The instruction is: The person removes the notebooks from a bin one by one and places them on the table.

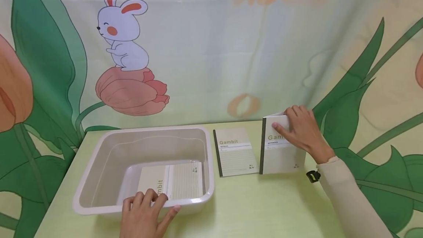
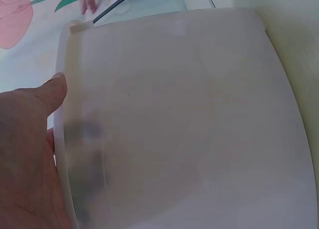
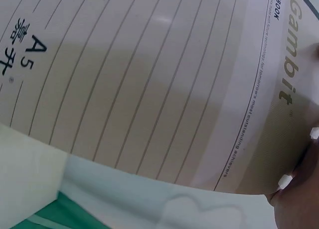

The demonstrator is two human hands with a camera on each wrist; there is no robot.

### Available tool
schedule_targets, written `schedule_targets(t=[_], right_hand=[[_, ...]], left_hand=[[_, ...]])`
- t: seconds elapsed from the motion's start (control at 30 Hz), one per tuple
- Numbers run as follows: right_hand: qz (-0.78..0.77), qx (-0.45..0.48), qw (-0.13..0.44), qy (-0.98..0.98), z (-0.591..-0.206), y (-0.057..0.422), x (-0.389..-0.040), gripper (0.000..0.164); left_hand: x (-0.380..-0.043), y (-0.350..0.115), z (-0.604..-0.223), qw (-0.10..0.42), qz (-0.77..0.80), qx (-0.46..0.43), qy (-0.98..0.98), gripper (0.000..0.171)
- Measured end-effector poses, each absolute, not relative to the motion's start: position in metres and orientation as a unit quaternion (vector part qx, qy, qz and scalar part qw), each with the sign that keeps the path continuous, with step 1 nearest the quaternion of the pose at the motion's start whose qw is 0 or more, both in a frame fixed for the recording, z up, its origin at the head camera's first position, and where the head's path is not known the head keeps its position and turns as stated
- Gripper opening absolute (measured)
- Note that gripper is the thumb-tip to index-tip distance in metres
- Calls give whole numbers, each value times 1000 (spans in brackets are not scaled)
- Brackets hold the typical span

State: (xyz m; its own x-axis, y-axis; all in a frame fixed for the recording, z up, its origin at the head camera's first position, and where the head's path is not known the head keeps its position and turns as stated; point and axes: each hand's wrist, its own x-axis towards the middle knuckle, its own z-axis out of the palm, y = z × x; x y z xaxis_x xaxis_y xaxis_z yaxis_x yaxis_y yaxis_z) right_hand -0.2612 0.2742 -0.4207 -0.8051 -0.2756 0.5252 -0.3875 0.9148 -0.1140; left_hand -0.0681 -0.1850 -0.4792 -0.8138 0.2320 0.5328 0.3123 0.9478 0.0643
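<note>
Right hand (image 1: 302, 129) pinches the upright notebook (image 1: 281, 157)!
Left hand (image 1: 143, 212), fingers curled, grips the basin rim (image 1: 99, 210), another notebook (image 1: 186, 181) inside.

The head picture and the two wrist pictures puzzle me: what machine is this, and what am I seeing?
There is no machine: a person is working with two bare hands. The head picture comes from a camera worn on the head, looking forward and down. The other two come from cameras on the wrists: the left one shows mostly the tub's outer wall, the right one a notebook cover close up.

On the pale green table stands a light-coloured tub with one notebook inside. Another notebook lies flat beside the tub. The right hand holds a third notebook upright by its top part; the left hand holds the tub's near rim.
</note>
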Motion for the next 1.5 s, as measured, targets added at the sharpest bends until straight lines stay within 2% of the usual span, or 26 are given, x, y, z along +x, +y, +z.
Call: schedule_targets(t=[0.4, 0.9, 1.2, 1.5], right_hand=[[87, 169, 190, -963, -472, 290, -300, 50], [71, 141, 98, -983, -512, 291, -368, 67], [58, 125, 44, -990, -532, 285, -386, 68], [77, 113, -8, -991, -554, 288, -386, 66]], left_hand=[[-68, -186, -479, 275, -73, -140, -948, 55], [-66, -190, -479, 274, -66, -133, -950, 54], [-69, -190, -480, 281, -69, -136, -948, 56], [-68, -185, -481, 281, -68, -135, -948, 58]])
